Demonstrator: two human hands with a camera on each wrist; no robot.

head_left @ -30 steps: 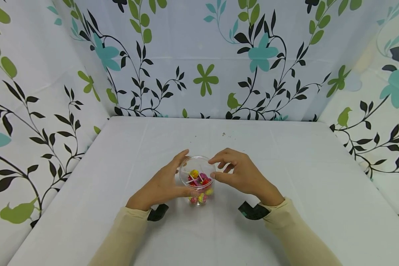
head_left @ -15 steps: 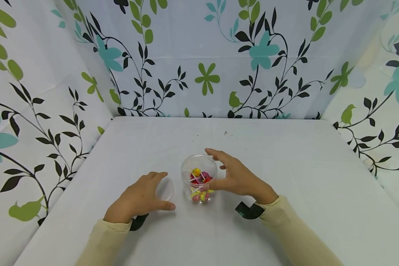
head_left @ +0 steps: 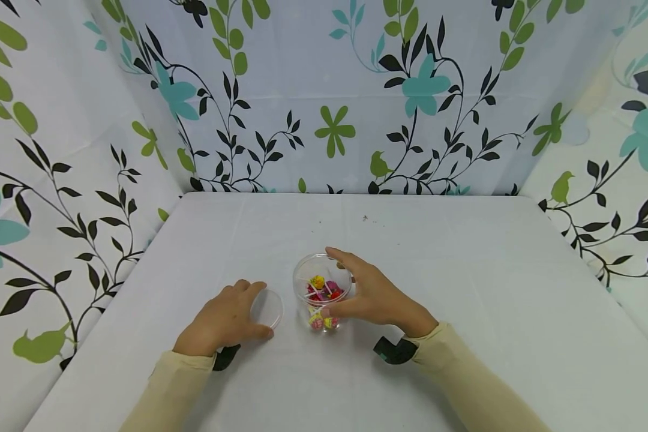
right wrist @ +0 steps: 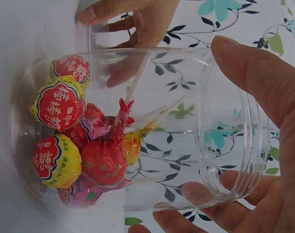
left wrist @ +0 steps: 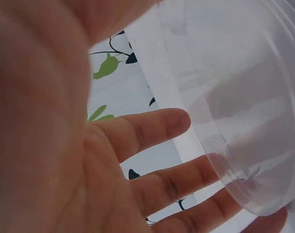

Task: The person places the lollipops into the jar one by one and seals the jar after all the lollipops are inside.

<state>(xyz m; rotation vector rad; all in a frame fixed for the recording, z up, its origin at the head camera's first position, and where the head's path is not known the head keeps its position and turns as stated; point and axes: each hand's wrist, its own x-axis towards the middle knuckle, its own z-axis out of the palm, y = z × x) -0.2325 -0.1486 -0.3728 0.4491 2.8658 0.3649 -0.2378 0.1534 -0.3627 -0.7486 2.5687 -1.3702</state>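
A clear jar [head_left: 322,277] stands upright on the table with several wrapped lollipops [head_left: 324,290] inside; their sticks show through the wall in the right wrist view. My right hand [head_left: 369,293] grips the jar near its uncovered rim, thumb on the near side and fingers round the far side. To the jar's left, my left hand [head_left: 224,321] holds a round clear lid [head_left: 267,309] low at the table, between thumb and fingers. In the left wrist view the lid [left wrist: 249,107] fills the right side, some fingertips at its edge; the index fingertip looks apart from it.
The table [head_left: 437,252] is covered in white cloth, with a few dark specks [head_left: 365,218] toward the back. A white curtain [head_left: 281,78] printed with leaves, flowers and birds stands behind and at both sides.
My left hand has left the jar and moved left and nearer, where the lid now shows. My right hand has gone from the rim to a grip round the jar. The left thumb has drawn in.
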